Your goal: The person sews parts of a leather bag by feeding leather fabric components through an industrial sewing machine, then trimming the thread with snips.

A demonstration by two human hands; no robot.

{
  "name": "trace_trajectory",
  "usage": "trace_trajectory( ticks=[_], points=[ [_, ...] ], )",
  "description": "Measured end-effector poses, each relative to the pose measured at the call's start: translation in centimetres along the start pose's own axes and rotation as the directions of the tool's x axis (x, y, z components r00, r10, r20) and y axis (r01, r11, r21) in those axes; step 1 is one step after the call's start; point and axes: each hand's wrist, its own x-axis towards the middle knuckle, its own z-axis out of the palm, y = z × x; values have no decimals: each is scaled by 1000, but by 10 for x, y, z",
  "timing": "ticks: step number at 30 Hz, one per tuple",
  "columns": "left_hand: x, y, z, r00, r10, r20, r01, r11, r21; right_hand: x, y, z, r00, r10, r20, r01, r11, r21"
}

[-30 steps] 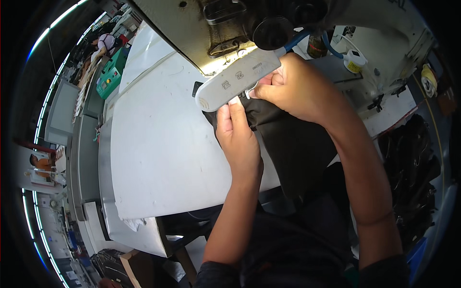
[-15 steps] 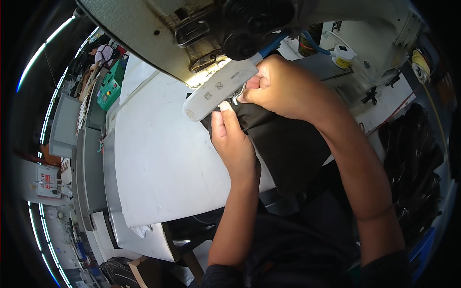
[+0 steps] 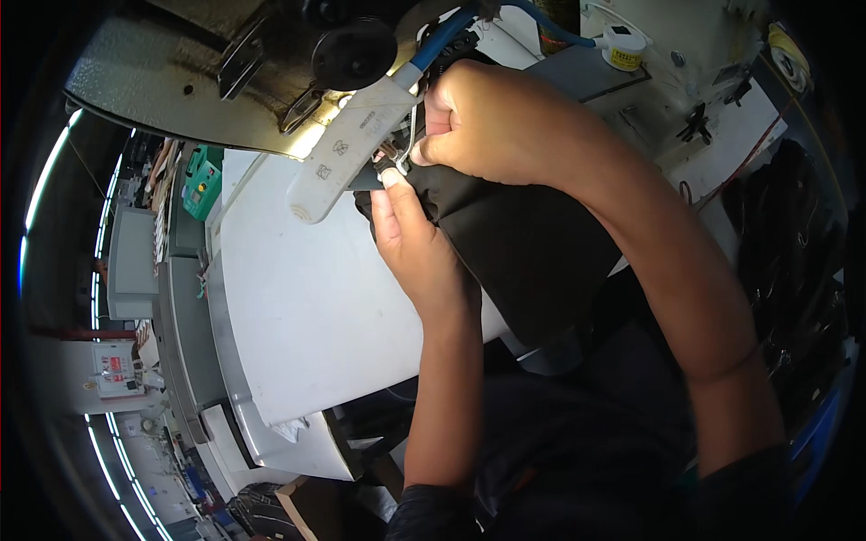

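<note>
Dark fabric (image 3: 532, 243) hangs over the near edge of the white table, its upper edge bunched beneath the sewing machine's presser foot (image 3: 397, 160). My left hand (image 3: 410, 239) is closed on that edge, thumb on top, just in front of the foot. My right hand (image 3: 496, 126) bends in from the right with thumb and forefinger pinched on the fabric beside the metal foot; the curled fingers partly hide the grip. A long pale grey plastic bar (image 3: 347, 149) slants close over the fingertips. Behind it a lamp glows under the machine head (image 3: 171, 81). The needle cannot be made out.
The white tabletop (image 3: 289, 298) stretches left of my hands. A blue hose (image 3: 550, 27) runs behind them, near a small white spool-like container (image 3: 622, 47). Dark glossy material (image 3: 794, 243) is heaped at the right. A green box (image 3: 203, 183) stands at far left.
The view has turned, shifting the machine and both hands left and upward in the picture. Both hands remain closed at the presser foot. The grey bar appears at a steeper slant.
</note>
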Motion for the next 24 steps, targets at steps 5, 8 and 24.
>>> trace_trajectory(
  ticks=[5,8,24],
  points=[
    [-2,4,4,1000,-26,-8,26,1000,12,-3,1,5,995,-40,-90,38,999,-24],
    [-3,4,5,1000,-9,-3,9,1000,-3,-5,3,6,991,-73,-110,75,997,13],
    [-5,7,9,995,-14,-99,30,986,166,-8,6,13,969,-161,-189,172,984,43]
  ],
)
